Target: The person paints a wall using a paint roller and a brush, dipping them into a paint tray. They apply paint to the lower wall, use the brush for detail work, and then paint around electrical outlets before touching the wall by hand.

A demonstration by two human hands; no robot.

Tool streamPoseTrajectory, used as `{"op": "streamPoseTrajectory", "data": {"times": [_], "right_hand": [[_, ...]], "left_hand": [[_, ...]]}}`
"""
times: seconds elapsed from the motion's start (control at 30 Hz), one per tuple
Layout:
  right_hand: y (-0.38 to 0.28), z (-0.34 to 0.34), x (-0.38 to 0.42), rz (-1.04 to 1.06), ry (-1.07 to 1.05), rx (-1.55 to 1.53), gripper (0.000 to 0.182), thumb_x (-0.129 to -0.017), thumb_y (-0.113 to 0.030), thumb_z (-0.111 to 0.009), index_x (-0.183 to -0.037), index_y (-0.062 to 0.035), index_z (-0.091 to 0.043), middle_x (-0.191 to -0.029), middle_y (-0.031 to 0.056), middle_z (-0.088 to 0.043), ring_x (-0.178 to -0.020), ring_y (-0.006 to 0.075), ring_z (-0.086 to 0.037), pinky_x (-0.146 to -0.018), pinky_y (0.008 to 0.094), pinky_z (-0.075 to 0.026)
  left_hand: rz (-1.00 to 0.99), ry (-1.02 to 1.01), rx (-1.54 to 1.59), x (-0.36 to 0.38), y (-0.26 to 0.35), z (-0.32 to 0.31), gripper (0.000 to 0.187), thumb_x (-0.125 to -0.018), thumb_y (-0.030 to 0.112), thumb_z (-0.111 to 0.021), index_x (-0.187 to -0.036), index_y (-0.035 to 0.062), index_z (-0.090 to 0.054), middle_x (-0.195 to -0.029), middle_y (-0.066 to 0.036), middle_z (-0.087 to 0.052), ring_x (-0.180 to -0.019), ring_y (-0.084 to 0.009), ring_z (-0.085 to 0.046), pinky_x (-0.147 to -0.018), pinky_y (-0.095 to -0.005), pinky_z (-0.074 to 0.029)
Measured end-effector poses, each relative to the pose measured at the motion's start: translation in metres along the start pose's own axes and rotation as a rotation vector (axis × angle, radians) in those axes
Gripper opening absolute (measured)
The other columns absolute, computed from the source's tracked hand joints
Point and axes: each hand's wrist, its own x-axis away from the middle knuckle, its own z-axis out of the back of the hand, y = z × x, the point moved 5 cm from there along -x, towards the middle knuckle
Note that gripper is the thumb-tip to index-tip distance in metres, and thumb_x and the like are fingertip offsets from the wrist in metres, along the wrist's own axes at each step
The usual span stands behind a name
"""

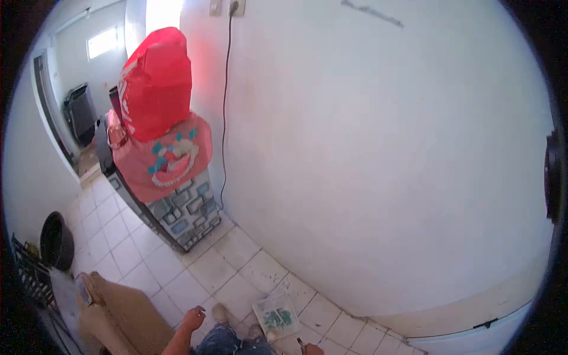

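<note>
At the bottom of the view my left hand (194, 318) hangs above my lap, its fingers loosely bent and apart, with nothing visible in them. My right hand (312, 349) is cut off by the lower edge. Its fingers are closed around a small dark tool (300, 341), whose kind I cannot make out. Between my hands, on the floor near my feet, lies a clear plastic tray (258, 308) with green bits or paint in it. My right hand is just to the right of this tray, apart from it.
A large cardboard box (130, 310) stands left of me. Ahead is a refrigerator (192, 213) with a pink cloth (133, 171) and a red bag (157, 89) on top. A cord (225, 118) runs down the white wall (384, 160). A black basin (56, 242) leans at far left.
</note>
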Motion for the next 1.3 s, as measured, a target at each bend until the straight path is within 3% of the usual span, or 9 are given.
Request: {"op": "streamPoseTrajectory", "data": {"times": [0.23,0.3,0.43,0.63,0.77,0.83,0.93,1.13,1.3], "right_hand": [[-0.129,0.083,0.043,0.151,0.418,-0.166,0.037,-0.1,-0.035,-0.042,-0.104,0.0003,-0.053,-0.092,0.0248,-0.063,-0.083,0.0435,-0.061,-0.071,0.0508,-0.048],[-0.188,0.106,0.046,0.204,0.586,-0.229,0.034,-0.099,-0.033,-0.044,-0.105,-0.0003,-0.053,-0.09,0.0247,-0.063,-0.081,0.0432,-0.061,-0.069,0.0503,-0.048],[-0.307,0.136,0.025,0.227,0.964,-0.369,0.032,-0.098,-0.03,-0.048,-0.109,-0.0006,-0.052,-0.086,0.0243,-0.062,-0.075,0.0432,-0.059,-0.064,0.0487,-0.047],[-0.479,0.217,0.038,0.331,1.23,-0.558,0.039,-0.096,-0.031,-0.052,-0.119,0.0003,-0.051,-0.086,0.0236,-0.062,-0.072,0.0358,-0.062,-0.064,0.0489,-0.047],[-0.539,0.264,0.056,0.316,1.394,-0.756,0.017,-0.087,-0.019,-0.064,-0.09,-0.0059,-0.053,-0.067,0.0121,-0.058,-0.052,0.0209,-0.056,-0.051,0.035,-0.047],[-0.555,0.285,0.057,0.48,1.419,-0.78,0.021,-0.086,-0.011,-0.066,-0.093,-0.0081,-0.046,-0.061,0.0085,-0.052,-0.043,0.0149,-0.047,-0.041,0.0304,-0.041],[-0.583,0.299,0.052,0.737,0.557,-1.432,0.016,-0.09,-0.008,-0.06,-0.098,-0.0094,-0.046,-0.06,0.0051,-0.05,-0.04,0.0113,-0.042,-0.036,0.028,-0.034],[-0.597,0.325,0.051,0.938,0.563,-1.43,0.024,-0.101,-0.033,-0.044,-0.101,-0.0089,-0.043,-0.058,0.0039,-0.045,-0.036,0.0105,-0.038,-0.034,0.026,-0.034],[-0.641,0.355,0.068,1.023,0.637,-1.433,0.028,-0.104,-0.035,-0.038,-0.099,-0.0079,-0.042,-0.062,0.003,-0.046,-0.038,0.0115,-0.04,-0.035,0.0268,-0.037]], "left_hand": [[-0.428,0.119,0.443,-0.127,0.011,0.047,0.019,-0.086,0.012,-0.057,-0.103,0.0071,-0.063,-0.088,-0.014,-0.069,-0.083,-0.0299,-0.068,-0.073,-0.0399,-0.054],[-0.282,-0.059,0.263,-0.138,0.054,0.087,0.023,-0.088,0.013,-0.061,-0.11,0.0056,-0.062,-0.101,-0.011,-0.067,-0.09,-0.0233,-0.065,-0.079,-0.0373,-0.052],[-0.593,-0.114,0.175,-0.188,0.089,0.166,0.025,-0.089,0.015,-0.059,-0.112,0.0043,-0.061,-0.103,-0.011,-0.066,-0.089,-0.0224,-0.065,-0.078,-0.0351,-0.052],[-0.722,0.004,0.368,-0.211,0.119,0.308,0.022,-0.091,0.015,-0.056,-0.108,0.002,-0.062,-0.094,-0.011,-0.068,-0.082,-0.0197,-0.065,-0.073,-0.0315,-0.052],[-0.682,0.046,0.51,-0.193,0.144,0.369,0.022,-0.092,0.013,-0.055,-0.109,0.0,-0.06,-0.093,-0.009,-0.068,-0.084,-0.0163,-0.064,-0.075,-0.0298,-0.051],[-0.671,0.053,0.587,-0.183,0.15,0.379,0.022,-0.092,0.012,-0.055,-0.109,0.0,-0.06,-0.093,-0.008,-0.067,-0.085,-0.0149,-0.063,-0.076,-0.0298,-0.05],[-0.711,0.022,0.668,-0.177,0.15,0.366,0.022,-0.092,0.011,-0.055,-0.111,0.0001,-0.06,-0.094,-0.008,-0.067,-0.087,-0.0141,-0.063,-0.076,-0.0301,-0.05],[-0.772,-0.248,0.595,-0.115,0.19,0.382,0.023,-0.095,0.011,-0.054,-0.114,-0.0014,-0.058,-0.1,-0.007,-0.065,-0.092,-0.0148,-0.061,-0.081,-0.0297,-0.049],[-0.811,-0.428,0.751,-0.105,0.26,0.454,0.022,-0.097,0.01,-0.051,-0.115,-0.0016,-0.057,-0.103,-0.005,-0.062,-0.096,-0.0136,-0.058,-0.086,-0.0289,-0.046]]}}
